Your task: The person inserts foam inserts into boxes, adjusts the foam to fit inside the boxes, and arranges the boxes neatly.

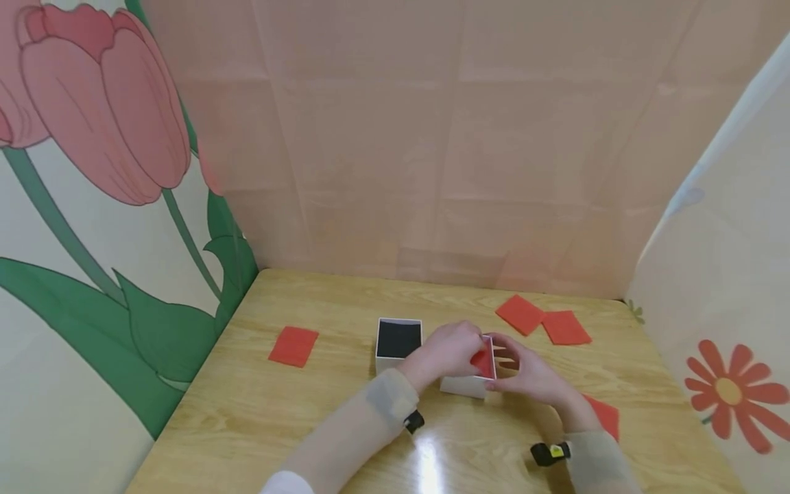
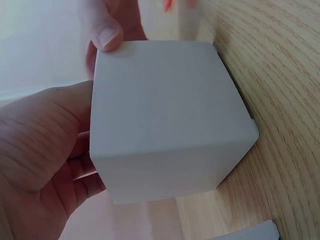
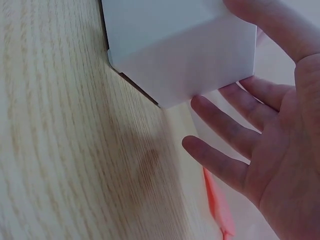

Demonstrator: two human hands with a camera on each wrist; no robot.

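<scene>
A small white open-topped box [image 1: 464,388] stands on the table, with red sheet material [image 1: 484,361] showing inside its opening. My left hand [image 1: 453,348] reaches over the rim from the left, its fingertips down inside and hidden; whether they pinch the red material cannot be told. From the right side my right hand [image 1: 533,374] holds the box, thumb on the near face and fingers at the far side. In the right wrist view the thumb [image 3: 270,20] lies against the white wall, and some fingers touch the other side.
A second white box [image 1: 387,365] with a black interior stands just left. Red squares lie around: one [image 1: 293,346] at the left, two [image 1: 520,314] at the back right, another [image 1: 605,414] partly behind the right forearm. Printed cloth walls enclose the wooden table [image 1: 247,412].
</scene>
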